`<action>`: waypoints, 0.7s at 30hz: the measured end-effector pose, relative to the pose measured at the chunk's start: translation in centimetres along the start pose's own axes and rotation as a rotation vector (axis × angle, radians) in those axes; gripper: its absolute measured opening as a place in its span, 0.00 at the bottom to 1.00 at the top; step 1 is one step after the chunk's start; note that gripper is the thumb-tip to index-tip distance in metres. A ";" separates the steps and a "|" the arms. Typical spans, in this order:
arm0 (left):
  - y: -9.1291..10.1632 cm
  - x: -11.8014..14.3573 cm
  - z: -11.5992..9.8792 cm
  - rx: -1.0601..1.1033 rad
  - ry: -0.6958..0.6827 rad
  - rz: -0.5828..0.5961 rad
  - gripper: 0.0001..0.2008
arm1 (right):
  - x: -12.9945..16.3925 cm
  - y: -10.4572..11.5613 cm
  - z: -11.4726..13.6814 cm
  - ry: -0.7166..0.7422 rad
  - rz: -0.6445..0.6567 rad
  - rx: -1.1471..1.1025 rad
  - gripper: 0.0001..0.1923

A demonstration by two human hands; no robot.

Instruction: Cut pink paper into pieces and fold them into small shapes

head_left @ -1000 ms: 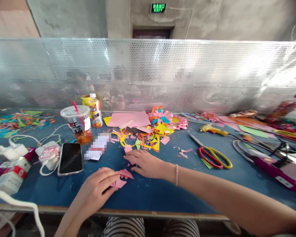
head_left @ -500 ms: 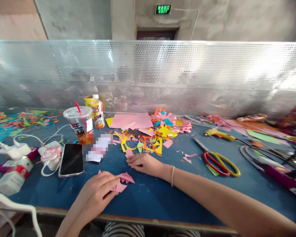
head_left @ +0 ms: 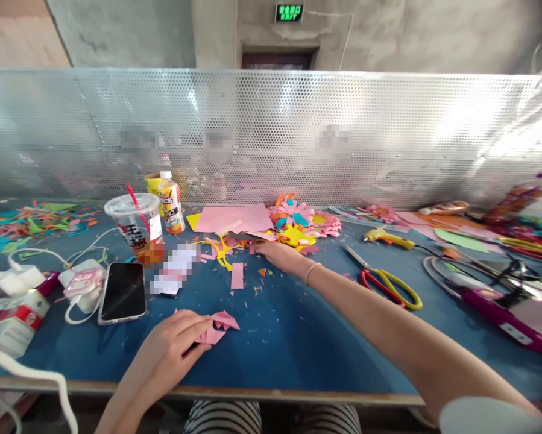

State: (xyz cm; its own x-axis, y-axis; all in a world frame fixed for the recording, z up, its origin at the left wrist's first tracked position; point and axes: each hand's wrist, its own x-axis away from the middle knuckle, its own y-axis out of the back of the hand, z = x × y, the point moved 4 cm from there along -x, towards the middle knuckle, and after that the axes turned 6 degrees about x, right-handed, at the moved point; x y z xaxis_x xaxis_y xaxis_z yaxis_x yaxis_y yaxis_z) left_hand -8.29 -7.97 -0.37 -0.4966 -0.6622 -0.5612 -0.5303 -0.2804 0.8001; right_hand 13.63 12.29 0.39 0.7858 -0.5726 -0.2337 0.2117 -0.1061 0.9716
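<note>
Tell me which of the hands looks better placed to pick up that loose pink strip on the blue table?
Probably the right hand: it lies flat at the paper scraps, close to the pink strip. The left hand is nearer the table edge, pressing down the folded pink paper.

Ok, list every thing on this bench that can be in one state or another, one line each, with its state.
left hand: flat on the folded pink paper, pinning it down
right hand: stretched out, on the scrap pile
phone: face up, screen dark
scissors: lying down, blades shut
drink cup: upright, lidded, straw in
bottle: upright, capped
glue gun: lying on its side
</note>
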 end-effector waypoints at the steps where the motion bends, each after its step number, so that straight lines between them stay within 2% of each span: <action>1: 0.0 0.0 0.0 -0.002 -0.002 -0.004 0.13 | 0.3 0.4 -0.2 -0.007 -0.012 -0.002 0.17; 4: 0.0 -0.1 -0.1 -0.003 0.004 0.006 0.13 | 1.8 1.6 1.5 0.025 -0.044 -0.065 0.14; 7: -0.1 -0.1 -0.1 -0.008 0.013 0.039 0.13 | 3.6 2.1 5.1 0.113 0.066 -0.144 0.11; 10: -0.1 -0.2 0.0 -0.019 0.011 0.040 0.13 | 4.3 2.3 7.5 0.093 0.116 -0.124 0.10; 14: 0.1 -0.3 -0.1 -0.014 0.003 0.035 0.13 | 3.8 2.2 8.5 0.070 0.133 -0.067 0.07; 21: 0.3 -0.5 -0.4 0.039 0.021 0.040 0.13 | 3.2 2.0 9.1 0.111 0.194 0.098 0.08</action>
State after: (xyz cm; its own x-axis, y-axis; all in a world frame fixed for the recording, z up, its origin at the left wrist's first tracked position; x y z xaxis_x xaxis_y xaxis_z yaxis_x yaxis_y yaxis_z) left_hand -7.93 -8.01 0.23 -0.5033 -0.6870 -0.5242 -0.5368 -0.2268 0.8127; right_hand 11.29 2.82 1.92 0.8666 -0.4974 -0.0394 -0.0030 -0.0843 0.9964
